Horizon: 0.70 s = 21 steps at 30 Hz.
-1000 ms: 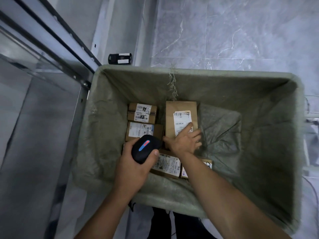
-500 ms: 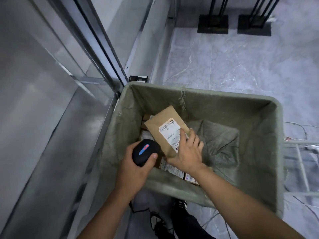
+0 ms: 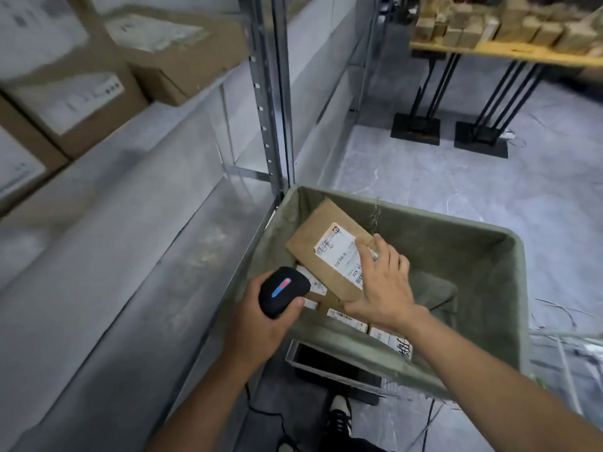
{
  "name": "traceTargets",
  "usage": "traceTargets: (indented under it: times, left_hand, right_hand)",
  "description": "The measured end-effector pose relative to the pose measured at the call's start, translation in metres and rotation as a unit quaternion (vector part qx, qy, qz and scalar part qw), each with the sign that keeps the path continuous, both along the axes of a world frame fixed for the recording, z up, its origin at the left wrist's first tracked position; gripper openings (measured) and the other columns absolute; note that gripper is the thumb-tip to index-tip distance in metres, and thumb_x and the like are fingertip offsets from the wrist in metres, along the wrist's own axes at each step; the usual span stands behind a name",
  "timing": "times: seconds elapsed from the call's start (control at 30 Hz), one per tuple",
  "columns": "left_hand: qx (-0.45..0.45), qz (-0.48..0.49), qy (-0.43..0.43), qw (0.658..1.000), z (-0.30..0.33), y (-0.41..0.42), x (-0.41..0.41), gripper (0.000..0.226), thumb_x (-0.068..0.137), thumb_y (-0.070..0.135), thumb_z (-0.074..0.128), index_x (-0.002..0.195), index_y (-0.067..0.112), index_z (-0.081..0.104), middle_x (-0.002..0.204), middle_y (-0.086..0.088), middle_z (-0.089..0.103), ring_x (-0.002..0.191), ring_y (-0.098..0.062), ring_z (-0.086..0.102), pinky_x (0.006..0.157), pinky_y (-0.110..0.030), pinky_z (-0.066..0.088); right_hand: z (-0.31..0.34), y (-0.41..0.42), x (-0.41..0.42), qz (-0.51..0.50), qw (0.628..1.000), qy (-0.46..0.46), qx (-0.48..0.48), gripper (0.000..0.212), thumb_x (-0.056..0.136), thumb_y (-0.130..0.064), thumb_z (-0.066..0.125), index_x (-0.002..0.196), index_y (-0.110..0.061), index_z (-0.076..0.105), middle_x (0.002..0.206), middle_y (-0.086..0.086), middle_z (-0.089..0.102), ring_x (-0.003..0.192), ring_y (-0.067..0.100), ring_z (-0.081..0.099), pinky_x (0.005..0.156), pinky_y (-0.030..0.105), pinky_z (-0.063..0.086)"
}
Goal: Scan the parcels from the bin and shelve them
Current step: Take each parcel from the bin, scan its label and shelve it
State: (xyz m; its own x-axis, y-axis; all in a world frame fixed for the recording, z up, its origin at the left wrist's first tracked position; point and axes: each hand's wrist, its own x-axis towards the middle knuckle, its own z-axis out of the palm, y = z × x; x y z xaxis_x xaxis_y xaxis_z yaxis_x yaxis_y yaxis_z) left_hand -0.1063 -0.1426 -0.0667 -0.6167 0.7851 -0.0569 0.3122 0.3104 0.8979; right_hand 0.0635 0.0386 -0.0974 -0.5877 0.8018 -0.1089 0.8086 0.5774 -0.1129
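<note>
My right hand (image 3: 381, 282) holds a flat brown parcel (image 3: 321, 244) with a white label, lifted and tilted above the green fabric bin (image 3: 483, 252). The fingers lie over the label and the thumb is under the parcel's near edge. My left hand (image 3: 261, 318) grips a black barcode scanner (image 3: 283, 291) with a red and blue light strip, just left of the parcel at the bin's near left corner. Several more labelled brown parcels (image 3: 347, 316) lie at the bottom of the bin beneath my hands.
A metal shelf unit (image 3: 130, 230) runs along the left, with cardboard boxes (image 3: 81, 93) on the upper level and a steel upright (image 3: 270, 93) by the bin. A wooden table (image 3: 489, 48) with small boxes stands at the back right. Cables trail on the floor.
My right hand has taken the flat parcel off the pile and raised it above the bin. The view has tilted up, bringing the shelf and its boxes into sight. The scanner hand stays close beside.
</note>
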Motion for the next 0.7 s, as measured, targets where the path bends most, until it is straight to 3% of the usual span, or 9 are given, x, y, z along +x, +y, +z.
traceTargets:
  times: [0.13, 0.23, 0.37, 0.57, 0.7]
  left_hand:
    - [0.023, -0.020, 0.017, 0.999, 0.010, -0.026, -0.005, 0.055, 0.079, 0.028, 0.088, 0.120, 0.044, 0.055, 0.107, 0.019, 0.068, 0.093, 0.009, 0.065, 0.072, -0.008, 0.051]
    - [0.034, -0.028, 0.034, 0.998, 0.016, -0.044, -0.008, 0.059, 0.078, 0.024, 0.089, 0.114, 0.051, 0.051, 0.105, 0.021, 0.067, 0.092, 0.011, 0.064, 0.070, -0.007, 0.050]
    - [0.026, -0.032, 0.069, 0.997, 0.021, -0.063, -0.014, 0.061, 0.076, 0.036, 0.090, 0.118, 0.056, 0.050, 0.109, 0.027, 0.066, 0.098, 0.010, 0.065, 0.074, -0.009, 0.052]
    - [0.003, -0.003, 0.114, 0.993, 0.029, -0.088, -0.017, 0.069, 0.074, 0.045, 0.088, 0.133, 0.041, 0.053, 0.104, 0.027, 0.068, 0.091, 0.012, 0.065, 0.071, -0.003, 0.047]
    - [-0.041, 0.028, 0.166, 0.985, 0.031, -0.099, -0.009, 0.073, 0.068, 0.068, 0.074, 0.132, 0.049, 0.044, 0.107, 0.022, 0.071, 0.088, 0.000, 0.069, 0.074, -0.014, 0.054]
  right_hand:
    - [0.021, -0.024, -0.009, 0.067, 0.997, -0.022, 0.027, 0.135, 0.053, -0.079, 0.066, 0.158, -0.020, 0.004, 0.163, 0.023, 0.002, 0.147, 0.039, 0.011, 0.117, 0.052, 0.018]
    - [0.033, -0.039, -0.017, 0.113, 0.991, -0.033, 0.056, 0.134, 0.052, -0.079, 0.065, 0.158, -0.017, 0.012, 0.161, 0.026, 0.010, 0.146, 0.042, 0.018, 0.115, 0.054, 0.022]
    - [0.048, -0.048, -0.024, 0.165, 0.982, -0.044, 0.080, 0.131, 0.051, -0.079, 0.064, 0.157, -0.018, 0.017, 0.159, 0.026, 0.015, 0.144, 0.042, 0.022, 0.113, 0.055, 0.025]
    - [0.058, -0.043, -0.033, 0.279, 0.951, -0.083, 0.106, 0.130, 0.054, -0.084, 0.053, 0.159, -0.018, 0.013, 0.162, 0.026, 0.010, 0.146, 0.041, 0.018, 0.117, 0.053, 0.018]
    - [0.059, -0.038, -0.043, 0.334, 0.933, -0.088, 0.104, 0.131, 0.053, -0.083, 0.055, 0.160, -0.016, 0.015, 0.160, 0.028, 0.016, 0.146, 0.043, 0.020, 0.117, 0.055, 0.019]
